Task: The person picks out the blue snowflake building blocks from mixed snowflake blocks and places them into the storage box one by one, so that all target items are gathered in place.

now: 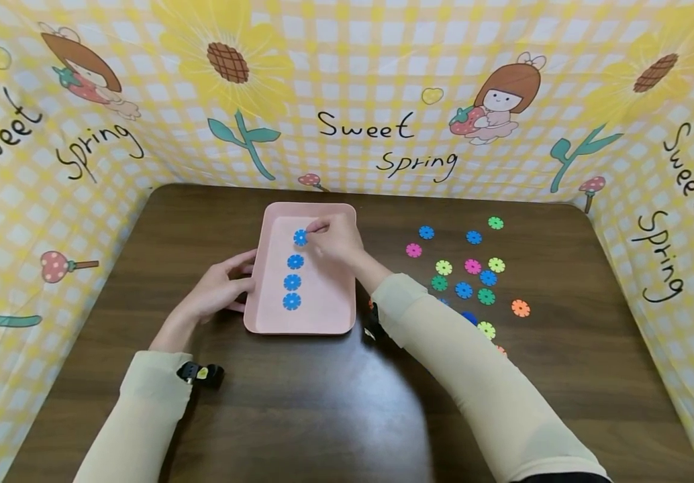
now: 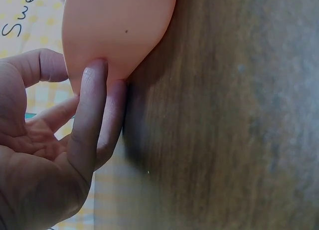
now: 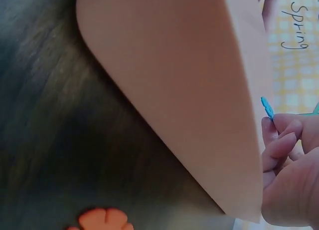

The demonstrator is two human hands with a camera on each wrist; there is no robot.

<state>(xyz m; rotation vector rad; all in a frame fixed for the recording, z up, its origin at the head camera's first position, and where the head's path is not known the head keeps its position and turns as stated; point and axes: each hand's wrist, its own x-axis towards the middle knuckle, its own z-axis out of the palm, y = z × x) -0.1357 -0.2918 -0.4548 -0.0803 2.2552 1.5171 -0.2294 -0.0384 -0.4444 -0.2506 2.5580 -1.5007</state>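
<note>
1. Around three sides of your workspace hangs a yellow-and-white checked cloth (image 1: 371,87), printed with large flowers, cartoon figures and the words "Sweet Spring"; below it lies the dark wood-grain table (image 1: 299,409).
2. In front of you, left of the table's middle, lies the pink tray (image 1: 329,308), a shallow rectangle with rounded corners and raised walls.
3. Your left hand (image 1: 217,288) is at the tray's left side, thumb and fingers apart, with fingertips touching the outside of the wall.
4. Your right hand (image 1: 342,239) reaches in over the tray's right wall, thumb and finger pinched together on a notched blue disc (image 1: 300,237). That disc is above the upper part of the tray floor; the right wrist view shows it tilted at your fingertips.
5. Nearer you, three more blue discs (image 1: 292,282) lie in the tray in a slightly slanting column, apart from one another.
6. To the right of the tray, loose discs (image 1: 472,266) in blue, pink, green, yellow-green and orange are scattered on the table; your right sleeve (image 1: 468,362) partly hides some.
7. A black wrist device (image 1: 202,374) shows at your left cuff.
</note>
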